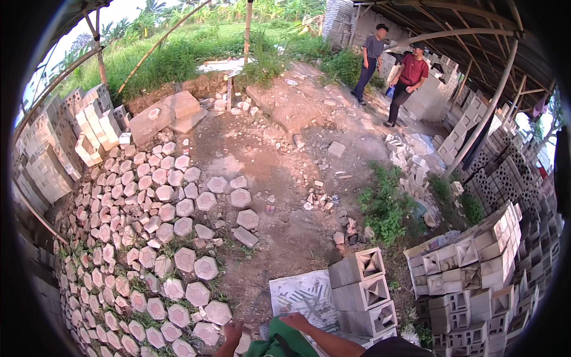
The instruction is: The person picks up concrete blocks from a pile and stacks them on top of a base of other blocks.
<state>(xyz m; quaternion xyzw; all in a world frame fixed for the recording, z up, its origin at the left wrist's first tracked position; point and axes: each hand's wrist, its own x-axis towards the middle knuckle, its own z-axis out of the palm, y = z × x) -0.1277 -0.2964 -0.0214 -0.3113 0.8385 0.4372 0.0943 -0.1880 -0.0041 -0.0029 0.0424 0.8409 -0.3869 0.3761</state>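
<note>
At the lower edge, my left hand (232, 331) hangs beside the pale hexagonal paving blocks (206, 333). Its fingers look curled in, and whatever they may hold is hidden. My right hand (295, 322) is bent in toward a green cloth (275, 342) at my front and meets its upper edge. Whether those fingers grip the cloth I cannot tell. Just beyond my right hand lies a flat white printed sheet (302, 291) with dark smudges. A stack of grey hollow blocks (351, 291) stands to the right, touching the sheet.
Hexagonal pavers (157, 220) cover the left ground. Hollow blocks pile up at left (53, 149) and right (476, 256). Rubble (319, 199), weeds (386, 205) and a concrete slab (163, 117) lie about. Two people (372, 59) stand at the back right beside a pole (489, 113).
</note>
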